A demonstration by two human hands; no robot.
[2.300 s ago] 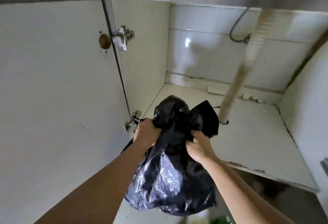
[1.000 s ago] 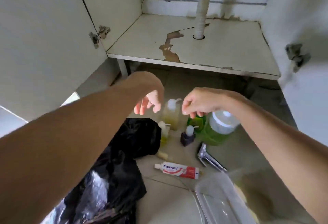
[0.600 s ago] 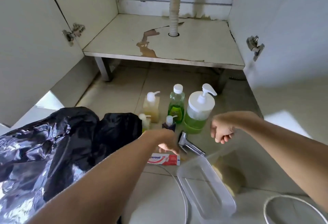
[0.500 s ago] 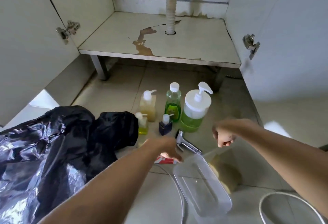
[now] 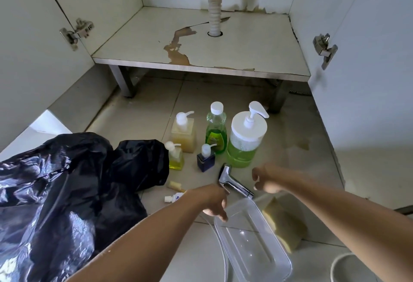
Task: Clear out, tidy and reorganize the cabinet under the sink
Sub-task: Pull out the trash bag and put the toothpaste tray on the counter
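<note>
We look down at open cabinet (image 5: 223, 49) under sink; its shelf bare, surface peeling near white drain hose (image 5: 214, 2). On floor (image 5: 138, 111) in front: big pump bottle (image 5: 245, 138) with green liquid, green dish soap bottle (image 5: 216, 129), yellow pump bottle (image 5: 183, 133), two small pump bottles beside. Black plastic bag (image 5: 67, 192) lies left. Our left hand (image 5: 214, 201) reaches down, fingers loose, at rim of clear plastic container (image 5: 252, 241); firm grasp we cannot tell. Our right hand (image 5: 266, 181) open, holds nothing, just beside chrome sprayer head (image 5: 232, 181). Toothpaste tube (image 5: 173, 198) partly hidden under left arm.
</note>
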